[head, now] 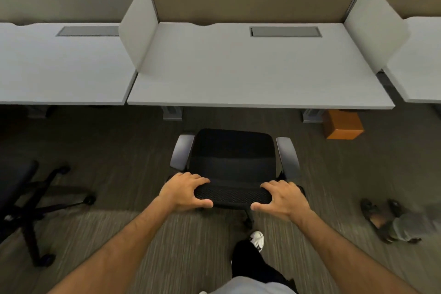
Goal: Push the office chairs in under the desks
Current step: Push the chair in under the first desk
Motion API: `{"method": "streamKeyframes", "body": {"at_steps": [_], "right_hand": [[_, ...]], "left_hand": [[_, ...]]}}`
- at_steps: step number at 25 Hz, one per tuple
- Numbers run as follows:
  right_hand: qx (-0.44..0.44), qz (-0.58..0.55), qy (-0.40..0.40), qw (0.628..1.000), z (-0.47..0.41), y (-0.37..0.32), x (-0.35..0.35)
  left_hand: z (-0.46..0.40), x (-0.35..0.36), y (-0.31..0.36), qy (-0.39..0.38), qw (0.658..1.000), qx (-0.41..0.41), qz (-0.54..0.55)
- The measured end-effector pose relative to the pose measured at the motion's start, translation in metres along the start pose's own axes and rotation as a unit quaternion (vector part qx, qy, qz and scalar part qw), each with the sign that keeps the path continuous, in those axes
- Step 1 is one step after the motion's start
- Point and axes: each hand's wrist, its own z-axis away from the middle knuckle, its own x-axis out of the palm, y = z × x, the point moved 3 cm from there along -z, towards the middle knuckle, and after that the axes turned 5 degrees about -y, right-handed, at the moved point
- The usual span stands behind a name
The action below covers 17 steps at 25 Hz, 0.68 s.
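Note:
A black mesh office chair (pixel 232 160) with grey armrests stands on the carpet in front of the white desk (pixel 250 74) labelled 305, its seat facing the desk and still outside the desk's front edge. My left hand (pixel 185 192) grips the left end of the backrest's top edge, fingers over it and thumb behind. My right hand (pixel 284 198) grips the right end the same way. A second dark office chair (pixel 26 200) stands at the left, away from its desk (pixel 59 67).
An orange box (pixel 342 125) sits on the floor under the desk's right side, beside a grey desk leg (pixel 310 114). White dividers (pixel 139 24) separate the desks. Another person's feet in dark shoes (pixel 379 215) stand at the right. My own white shoe (pixel 257 240) is behind the chair.

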Motion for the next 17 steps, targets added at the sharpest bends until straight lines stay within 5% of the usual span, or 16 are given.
{"method": "streamKeyframes", "body": {"at_steps": [17], "right_hand": [[-0.036,0.007,-0.029,0.999,-0.095,0.115,-0.061]], "left_hand": [[-0.126,-0.054,0.032,-0.003,0.999,-0.031,0.035]]}}
